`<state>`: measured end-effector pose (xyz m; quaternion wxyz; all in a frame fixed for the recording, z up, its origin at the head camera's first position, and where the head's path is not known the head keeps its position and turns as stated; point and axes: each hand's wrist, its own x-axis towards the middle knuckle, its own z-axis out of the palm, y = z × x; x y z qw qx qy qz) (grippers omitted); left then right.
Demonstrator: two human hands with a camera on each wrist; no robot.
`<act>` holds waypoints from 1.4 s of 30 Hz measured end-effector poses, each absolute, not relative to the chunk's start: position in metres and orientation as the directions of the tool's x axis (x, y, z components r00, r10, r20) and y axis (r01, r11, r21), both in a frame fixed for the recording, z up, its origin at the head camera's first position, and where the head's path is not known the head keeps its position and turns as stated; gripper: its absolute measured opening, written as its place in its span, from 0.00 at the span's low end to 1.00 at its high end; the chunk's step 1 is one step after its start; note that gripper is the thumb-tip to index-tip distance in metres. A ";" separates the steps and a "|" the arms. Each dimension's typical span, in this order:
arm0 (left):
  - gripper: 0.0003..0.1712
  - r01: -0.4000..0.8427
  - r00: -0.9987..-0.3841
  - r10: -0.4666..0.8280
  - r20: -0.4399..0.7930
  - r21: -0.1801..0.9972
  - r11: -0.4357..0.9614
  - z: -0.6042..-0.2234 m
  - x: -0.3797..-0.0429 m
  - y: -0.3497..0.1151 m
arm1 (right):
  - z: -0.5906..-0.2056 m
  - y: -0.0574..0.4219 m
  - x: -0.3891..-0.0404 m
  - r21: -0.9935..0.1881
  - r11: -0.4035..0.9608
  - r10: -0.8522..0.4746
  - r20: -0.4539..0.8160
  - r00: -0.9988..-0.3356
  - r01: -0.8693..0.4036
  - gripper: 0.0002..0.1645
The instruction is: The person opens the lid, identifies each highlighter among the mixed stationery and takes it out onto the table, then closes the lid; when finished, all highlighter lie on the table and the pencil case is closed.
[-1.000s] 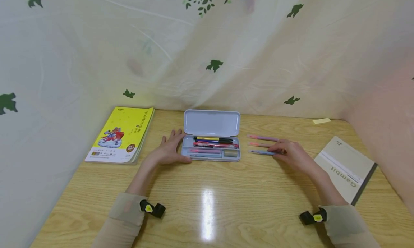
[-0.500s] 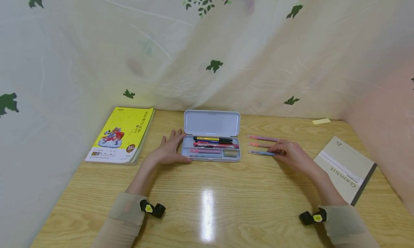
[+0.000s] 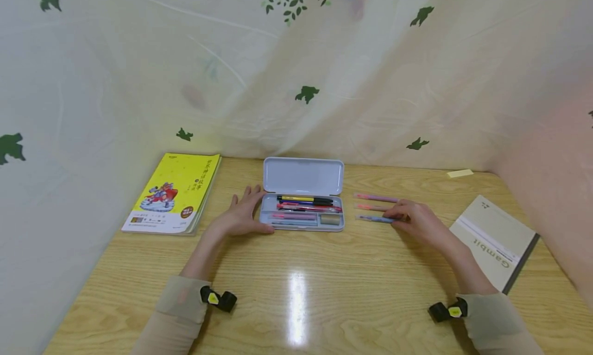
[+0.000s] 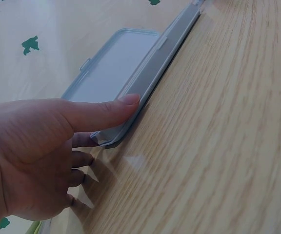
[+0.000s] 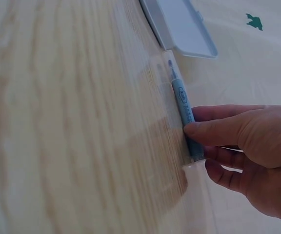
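Toward the back edge of the counter (image 3: 343, 288), the right hand (image 3: 419, 222) pinches the blue pen (image 3: 376, 219), just right of the pencil case (image 3: 303, 176). The left hand (image 3: 238, 218), fingers apart, touches the case's left end. The pens seem to be mid-arranging; lifting or letting go calls for clearing the orange pen (image 3: 370, 207).

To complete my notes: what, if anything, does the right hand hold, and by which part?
The right hand pinches the blue pen by its barrel, near the end farther from the pencil case.
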<state>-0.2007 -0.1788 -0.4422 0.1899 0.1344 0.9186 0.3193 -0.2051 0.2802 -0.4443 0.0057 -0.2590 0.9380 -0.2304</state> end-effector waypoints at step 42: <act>0.59 0.136 -0.891 0.374 -0.256 0.637 0.759 -0.444 -0.202 -0.180 | -0.424 0.109 -0.206 -0.669 0.476 -0.589 0.239 -0.772 -0.571 0.27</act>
